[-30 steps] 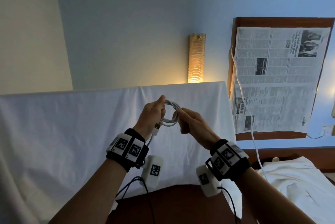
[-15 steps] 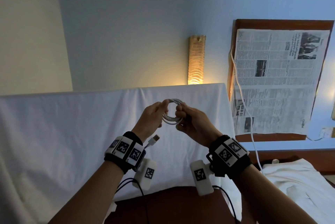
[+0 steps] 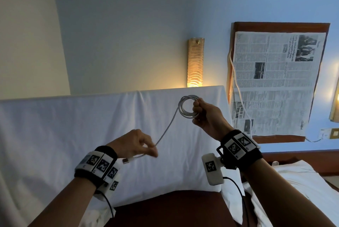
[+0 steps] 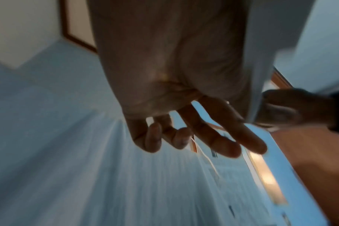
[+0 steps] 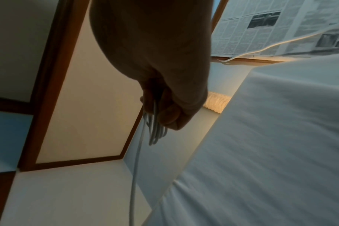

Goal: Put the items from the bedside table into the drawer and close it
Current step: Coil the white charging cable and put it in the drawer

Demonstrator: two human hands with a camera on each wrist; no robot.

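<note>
Overhead, coiled cable (image 3: 187,106) (right hand (image 3: 207,116))

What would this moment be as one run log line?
right hand: grips coiled white charging cable | left hand: pinches its loose end | drawer: not in view

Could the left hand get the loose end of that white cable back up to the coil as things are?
Probably yes. The left hand pinches the cable near its plug, and the right hand holds the coil up and to the right. Only open air over the white sheet lies between them.
</note>
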